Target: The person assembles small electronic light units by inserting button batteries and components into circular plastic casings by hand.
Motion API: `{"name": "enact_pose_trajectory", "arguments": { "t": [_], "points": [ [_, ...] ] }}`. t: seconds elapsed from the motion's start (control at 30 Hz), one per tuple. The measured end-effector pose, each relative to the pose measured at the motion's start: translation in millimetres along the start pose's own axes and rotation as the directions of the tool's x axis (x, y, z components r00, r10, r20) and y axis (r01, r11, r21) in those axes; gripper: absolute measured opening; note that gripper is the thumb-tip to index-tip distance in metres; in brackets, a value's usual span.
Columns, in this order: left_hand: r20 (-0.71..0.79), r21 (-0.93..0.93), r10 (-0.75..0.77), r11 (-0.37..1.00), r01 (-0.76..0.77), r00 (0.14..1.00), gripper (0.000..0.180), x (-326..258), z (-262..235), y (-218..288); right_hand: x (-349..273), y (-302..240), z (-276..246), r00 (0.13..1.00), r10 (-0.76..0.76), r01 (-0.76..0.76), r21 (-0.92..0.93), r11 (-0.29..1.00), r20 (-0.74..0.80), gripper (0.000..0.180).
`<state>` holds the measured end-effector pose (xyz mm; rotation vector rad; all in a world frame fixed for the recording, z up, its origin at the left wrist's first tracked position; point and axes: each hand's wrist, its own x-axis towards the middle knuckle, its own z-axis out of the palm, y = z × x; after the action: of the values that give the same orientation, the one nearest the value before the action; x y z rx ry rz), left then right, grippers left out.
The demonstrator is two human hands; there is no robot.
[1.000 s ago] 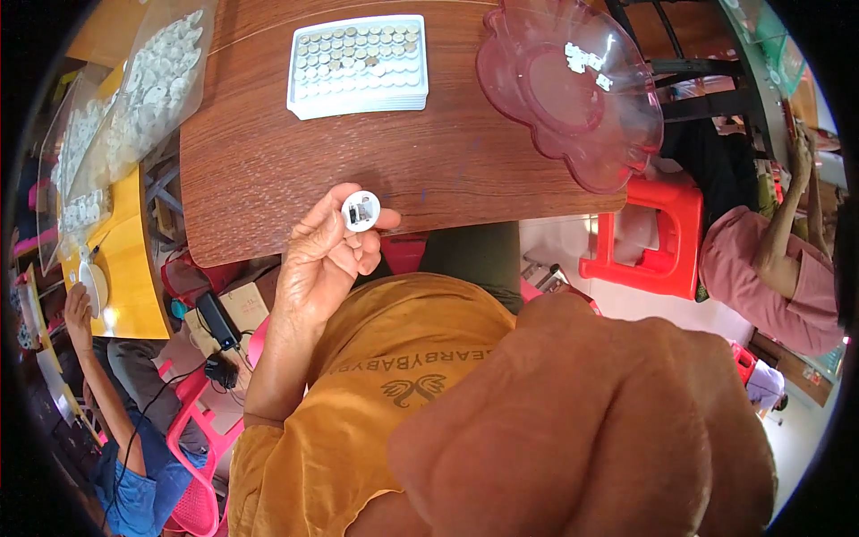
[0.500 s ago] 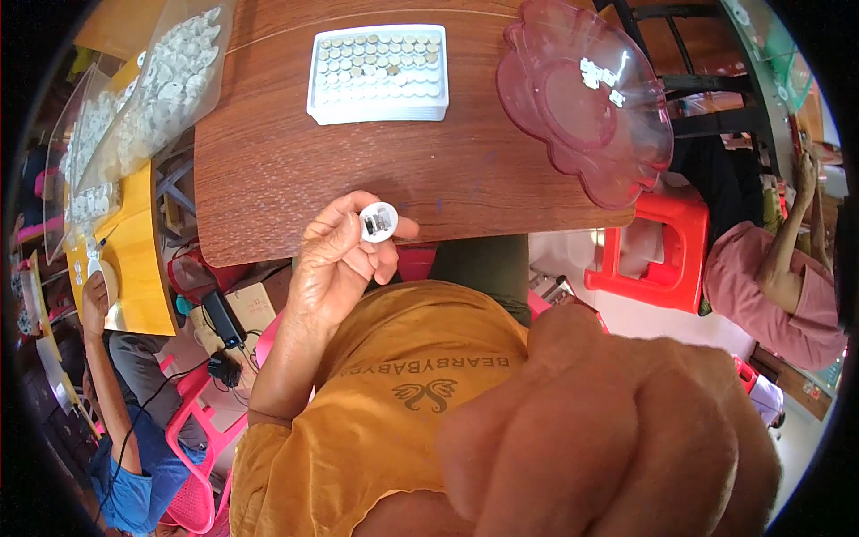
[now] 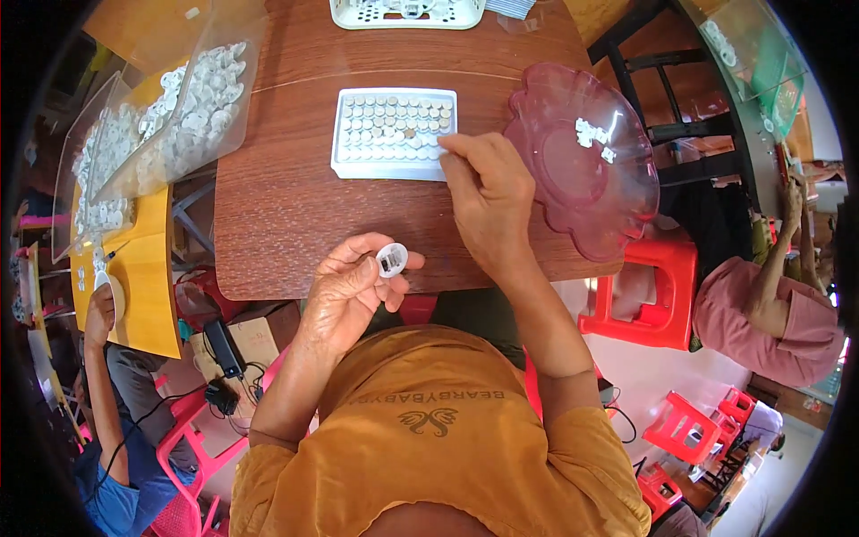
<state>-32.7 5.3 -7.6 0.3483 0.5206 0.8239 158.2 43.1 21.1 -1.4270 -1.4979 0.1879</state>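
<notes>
My left hand (image 3: pixel 344 291) pinches a small round white plastic casing (image 3: pixel 392 259) near the table's front edge. Its inside faces up, with dark and metallic parts showing. My right hand (image 3: pixel 492 192) reaches to the right edge of a white tray (image 3: pixel 389 172). Its thumb and forefinger come close together at the tray's rim; whatever may be between them is hidden. Rows of small round silvery cells (image 3: pixel 385 112) sit in the tray, with paler round spots in the nearer rows.
A reddish translucent scalloped tray (image 3: pixel 573 174) with small white pieces (image 3: pixel 591 134) lies at the right. A white perforated basket (image 3: pixel 407 20) stands at the back. Bins of white parts (image 3: pixel 201 112) are at the left, where another person's hand (image 3: pixel 100 309) works. A red stool (image 3: pixel 658 291) stands by the table.
My right hand has gone from close in front of the camera to the tray's right edge. The view has shifted, bringing the back basket into sight. My left hand still holds the casing.
</notes>
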Motion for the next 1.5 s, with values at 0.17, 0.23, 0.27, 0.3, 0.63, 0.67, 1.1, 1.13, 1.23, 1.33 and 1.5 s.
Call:
{"name": "enact_pose_trajectory", "arguments": {
  "t": [0.17,0.23,0.27,0.3,0.63,0.67,1.1,1.13,1.23,1.33,1.5],
  "points": [
    [0.029,-0.033,0.011,0.999,-0.01,1.0,0.026,1,-5,0,14,10,22,0.983,-0.184,0.173,-0.235,0.957,-0.026,0.009],
    [0.012,-0.009,0.019,1.0,-0.019,1.0,0.028,3,-5,2,15,12,27,0.982,-0.187,0.181,-0.326,0.928,0.012,0.008],
    [0.007,-0.011,0.018,1.0,-0.018,1.0,0.028,3,-5,3,15,13,29,0.983,-0.184,0.18,-0.324,0.929,0.016,0.008],
    [-0.01,-0.028,0.015,0.999,-0.016,1.0,0.029,3,-4,4,14,13,31,0.983,-0.177,0.182,-0.345,0.921,0.049,0.008],
    [-0.016,-0.078,0.007,0.997,-0.008,1.0,0.032,7,-3,9,15,8,24,0.978,-0.186,0.204,-0.247,0.947,0.092,0.007],
    [-0.024,-0.06,0.015,0.998,-0.017,1.0,0.033,7,-3,8,11,4,19,0.978,-0.183,0.201,-0.244,0.949,0.097,0.007],
    [-0.144,0.114,0.063,0.992,-0.046,0.988,0.04,4,6,1,-47,-27,-1,0.951,-0.244,0.227,0.109,0.968,0.19,0.015],
    [-0.145,0.114,0.061,0.992,-0.045,0.987,0.04,3,6,0,-48,-26,-1,0.943,-0.275,0.261,0.093,0.961,0.19,0.017],
    [-0.076,0.079,0.093,0.993,-0.087,0.993,0.034,2,5,-1,-50,-25,1,0.931,-0.319,0.312,0.066,0.948,0.179,0.021],
    [-0.102,0.139,0.099,0.987,-0.084,0.99,0.032,0,7,-4,-53,-26,1,0.928,-0.32,0.317,0.044,0.947,0.19,0.022],
    [-0.115,0.171,0.108,0.981,-0.087,0.988,0.028,-1,6,-5,-52,-26,-1,0.933,-0.269,0.267,0.045,0.963,0.239,0.021]
  ]
}}
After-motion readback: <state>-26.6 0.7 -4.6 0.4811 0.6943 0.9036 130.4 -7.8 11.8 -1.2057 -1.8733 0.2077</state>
